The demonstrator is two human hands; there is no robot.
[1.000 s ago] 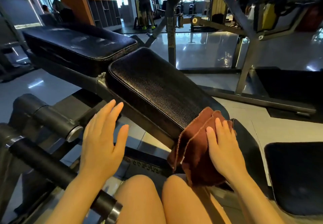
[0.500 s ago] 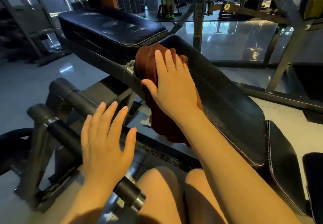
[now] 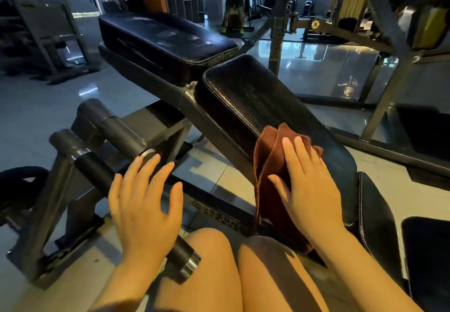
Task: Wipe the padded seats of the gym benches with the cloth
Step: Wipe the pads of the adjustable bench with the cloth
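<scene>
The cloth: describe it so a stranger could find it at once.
Start at the long black sloped bench pad in the middle of the view and follow it down to its near end. There the right hand presses flat on the cloth, draped over the pad's edge. It is the only rust-brown thing among black padding.

Two black pads point(image 3: 267, 107) point(image 3: 160, 41) lay on the bench, near and far. One brown cloth point(image 3: 270, 165) and two hands point(image 3: 143, 204) point(image 3: 309, 185) showed.

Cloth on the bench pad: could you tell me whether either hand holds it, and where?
Neither grips it: the right hand presses flat on the cloth; the left hand is free.
</scene>
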